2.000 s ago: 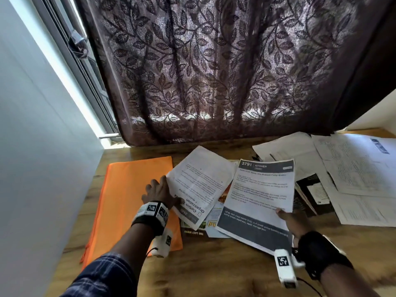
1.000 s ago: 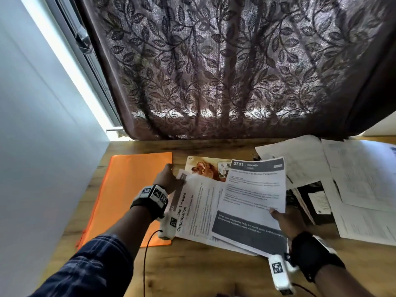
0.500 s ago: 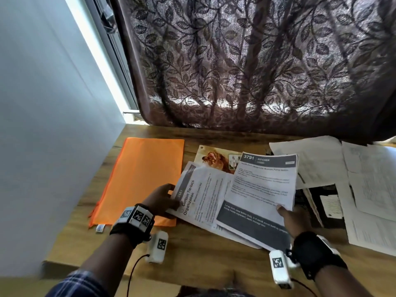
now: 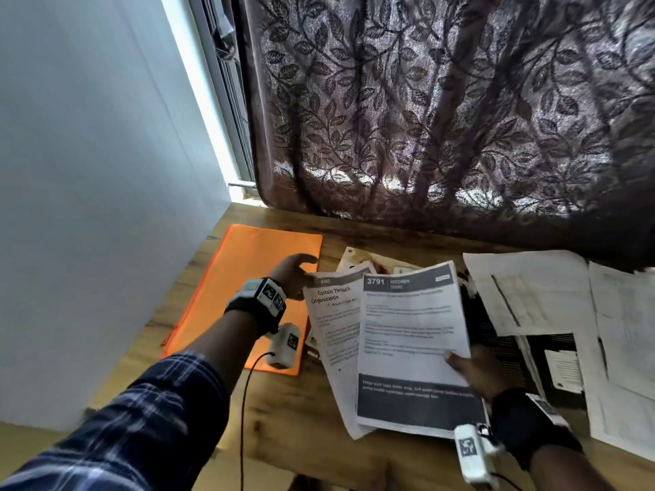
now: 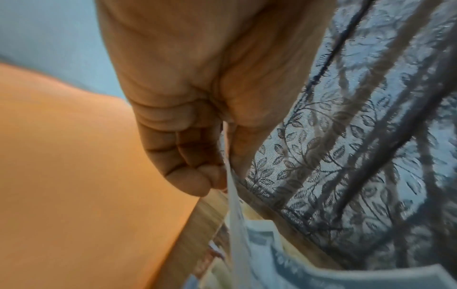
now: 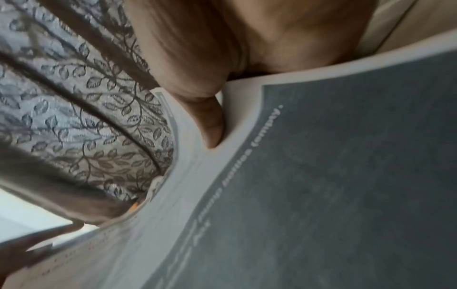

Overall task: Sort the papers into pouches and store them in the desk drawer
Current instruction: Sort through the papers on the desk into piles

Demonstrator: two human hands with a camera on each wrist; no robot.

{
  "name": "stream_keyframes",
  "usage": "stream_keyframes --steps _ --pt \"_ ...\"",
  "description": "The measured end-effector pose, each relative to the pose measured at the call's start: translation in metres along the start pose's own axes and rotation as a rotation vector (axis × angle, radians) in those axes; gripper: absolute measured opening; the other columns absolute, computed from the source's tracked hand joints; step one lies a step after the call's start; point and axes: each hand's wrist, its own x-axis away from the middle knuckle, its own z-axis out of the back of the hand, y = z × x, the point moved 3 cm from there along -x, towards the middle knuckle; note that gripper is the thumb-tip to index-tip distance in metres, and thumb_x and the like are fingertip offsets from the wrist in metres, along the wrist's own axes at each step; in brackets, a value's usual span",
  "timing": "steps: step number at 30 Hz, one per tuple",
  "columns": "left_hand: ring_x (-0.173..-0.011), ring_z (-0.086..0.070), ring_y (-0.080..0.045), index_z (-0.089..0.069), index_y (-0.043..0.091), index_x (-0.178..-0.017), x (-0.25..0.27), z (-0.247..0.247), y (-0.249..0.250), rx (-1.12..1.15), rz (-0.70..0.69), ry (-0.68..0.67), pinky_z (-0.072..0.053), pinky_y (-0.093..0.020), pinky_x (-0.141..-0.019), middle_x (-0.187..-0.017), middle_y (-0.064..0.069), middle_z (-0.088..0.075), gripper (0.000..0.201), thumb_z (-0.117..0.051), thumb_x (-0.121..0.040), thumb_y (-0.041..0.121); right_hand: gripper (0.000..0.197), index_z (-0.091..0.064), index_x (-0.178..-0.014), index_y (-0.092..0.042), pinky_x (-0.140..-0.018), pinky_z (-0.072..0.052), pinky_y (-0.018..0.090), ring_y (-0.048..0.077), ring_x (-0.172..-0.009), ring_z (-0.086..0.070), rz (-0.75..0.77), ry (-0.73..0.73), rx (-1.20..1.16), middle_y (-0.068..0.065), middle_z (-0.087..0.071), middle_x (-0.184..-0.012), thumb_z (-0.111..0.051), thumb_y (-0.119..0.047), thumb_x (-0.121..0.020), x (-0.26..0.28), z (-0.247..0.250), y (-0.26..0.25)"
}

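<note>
Item: two printed sheets, held above the desk (image 4: pixel 290 412), near centre. We hold the kitchen sheet (image 4: pixel 411 349) in our right hand (image 4: pixel 478 375); the right wrist view alone shows the thumb (image 6: pixel 212 125) pressed on its margin, the other fingers hidden beneath. We hold the curtain sheet (image 4: pixel 335 313) at its far left corner in our left hand (image 4: pixel 292 272); only the left wrist view shows the fingers (image 5: pixel 188 156) curled, pinching its edge.
Item: orange pouch (image 4: pixel 248 278), flat, left.
Item: loose papers (image 4: pixel 538 295), right, over a dark booklet (image 4: pixel 503 349).
Item: photo card (image 4: pixel 361 258), partly covered.
Room: wooden desk, pale wall (image 4: pixel 88 171) left, leaf-patterned curtain (image 4: pixel 443 118) far.
</note>
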Motion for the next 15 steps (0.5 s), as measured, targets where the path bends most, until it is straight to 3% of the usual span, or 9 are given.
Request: stream_keyframes --steps 3,5,7,11,13,15 --pt "-0.091 -0.063 -0.031 -0.054 0.011 -0.127 0.008 -0.013 -0.009 0.452 0.153 0.036 -0.053 -0.045 -0.081 -0.106 -0.018 -0.064 0.032 -0.062 -0.095 0.011 0.019 -0.071 -0.107 0.002 -0.083 -0.046 0.031 0.027 -0.089 -0.066 0.002 0.044 0.026 0.014 -0.071 -0.101 -0.066 -0.002 -0.090 -0.001 -0.004 0.002" --pt "-0.092 -0.064 -0.032 -0.059 0.010 -0.114 0.021 -0.024 -0.018 0.583 0.172 -0.024 -0.052 -0.048 -0.088 -0.101 -0.016 -0.066 0.018 -0.060 -0.097 0.013 0.018 -0.072 -0.106 0.000 -0.084 -0.048 0.032 0.027 -0.088 -0.067 -0.002 0.056 0.032 0.013 -0.071 -0.099 -0.067 -0.004 -0.089 0.000 -0.004 0.004" --pt "-0.100 -0.066 -0.036 -0.062 0.008 -0.114 0.037 -0.033 -0.028 0.678 0.162 -0.070 -0.052 -0.055 -0.093 -0.106 -0.018 -0.069 0.019 -0.059 -0.096 0.008 0.016 -0.072 -0.105 -0.004 -0.085 -0.049 0.033 0.027 -0.089 -0.068 -0.001 0.054 0.027 0.012 -0.072 -0.098 -0.067 -0.004 -0.090 0.000 -0.002 0.005" --pt "-0.103 -0.067 -0.038 -0.060 0.004 -0.120 0.052 -0.059 -0.046 0.625 0.097 -0.186 -0.060 -0.050 -0.078 -0.113 -0.019 -0.069 0.036 -0.059 -0.087 -0.012 0.013 -0.072 -0.102 -0.007 -0.085 -0.046 0.031 0.026 -0.090 -0.067 0.016 0.054 0.011 0.010 -0.072 -0.097 -0.066 -0.005 -0.090 0.003 -0.002 0.004" --pt "-0.110 -0.065 -0.039 -0.060 0.003 -0.115 0.054 -0.070 -0.051 0.545 0.035 -0.196 -0.057 -0.054 -0.085 -0.117 -0.020 -0.067 0.040 -0.065 -0.081 -0.016 0.015 -0.072 -0.104 -0.004 -0.084 -0.045 0.030 0.025 -0.089 -0.065 0.016 0.061 0.012 0.010 -0.071 -0.098 -0.066 -0.004 -0.090 0.003 -0.002 0.003" --pt "-0.110 -0.065 -0.037 -0.064 0.007 -0.108 0.055 -0.073 -0.054 0.515 -0.027 -0.140 -0.052 -0.059 -0.093 -0.114 -0.019 -0.068 0.045 -0.072 -0.067 -0.009 0.016 -0.072 -0.105 -0.003 -0.085 -0.045 0.031 0.026 -0.090 -0.065 0.012 0.059 -0.001 0.011 -0.071 -0.099 -0.066 -0.003 -0.090 0.001 -0.003 0.002"
